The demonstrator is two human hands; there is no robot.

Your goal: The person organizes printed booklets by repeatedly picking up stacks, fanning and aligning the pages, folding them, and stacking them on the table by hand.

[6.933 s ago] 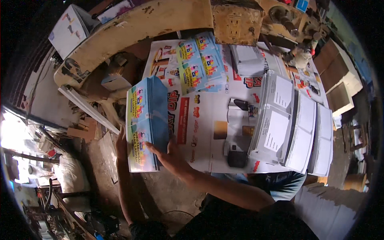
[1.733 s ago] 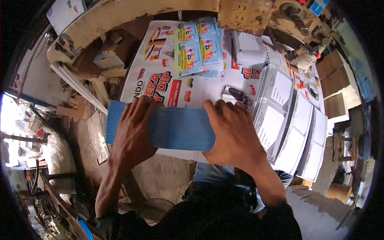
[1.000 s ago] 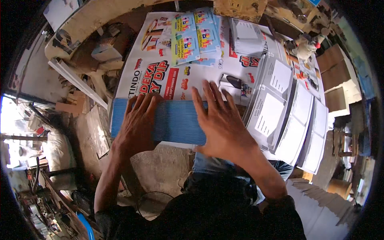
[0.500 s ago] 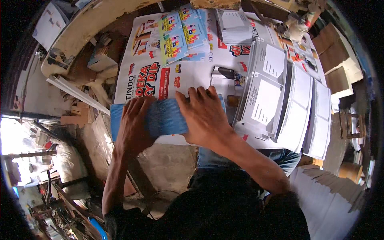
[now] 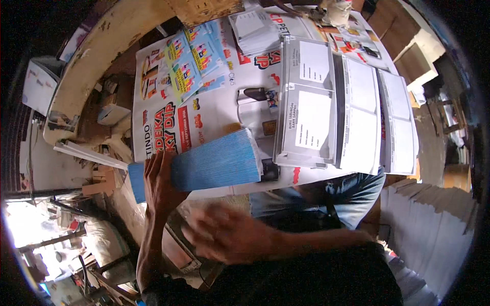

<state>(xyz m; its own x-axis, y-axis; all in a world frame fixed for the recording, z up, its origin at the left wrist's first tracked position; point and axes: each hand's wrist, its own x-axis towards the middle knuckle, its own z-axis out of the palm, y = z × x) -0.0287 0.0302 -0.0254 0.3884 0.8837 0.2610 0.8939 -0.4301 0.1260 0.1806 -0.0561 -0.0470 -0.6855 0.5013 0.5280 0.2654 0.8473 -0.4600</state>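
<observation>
A long block of many thin blue-edged sheets [image 5: 217, 160] lies across the near edge of the table, slanting up to the right, with a pale end showing there. My left hand [image 5: 162, 181] grips the block near its left end, fingers over the top. Below the block, off its surface and in front of my body, my right hand [image 5: 222, 232] is smeared by motion; its fingers cannot be made out clearly. Right of the block are rows of grey-and-white printed sheets [image 5: 309, 102], overlapping in stacks.
A printed banner [image 5: 212, 115] covers the table. Blue and yellow printed covers [image 5: 196, 58] lie at the far left, and another grey-and-white stack [image 5: 252, 30] at the back. A tall pile of white paper [image 5: 429, 224] stands at the right. A white strip [image 5: 92, 154] juts out at left.
My right hand has left the block and moved down toward my body. The block now slants, its right end uncovered, while my left hand stays on it. The whole view has shifted.
</observation>
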